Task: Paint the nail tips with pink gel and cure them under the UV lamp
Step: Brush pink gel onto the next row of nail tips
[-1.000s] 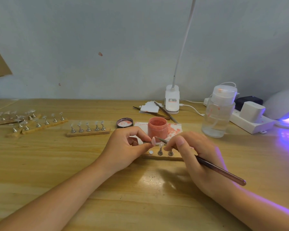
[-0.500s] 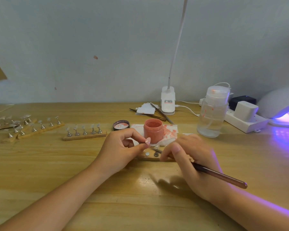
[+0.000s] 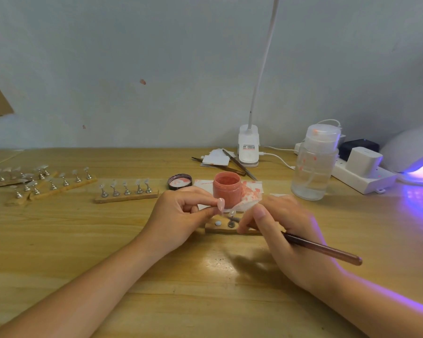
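One pink-coated nail tip (image 3: 220,204) sits pinched between the left hand's (image 3: 181,213) thumb and fingers, held just in front of the open jar of pink gel (image 3: 227,189). The right hand (image 3: 279,230) grips a brown-handled brush (image 3: 322,248), its knuckles low over the small wooden stand (image 3: 220,228) below. This looks like the painting step ending; next, I judge, the tip must go back onto a peg without smudging, then travel to the glowing UV lamp (image 3: 410,152) far right. Unpainted tips wait on the strips (image 3: 126,191) to the left.
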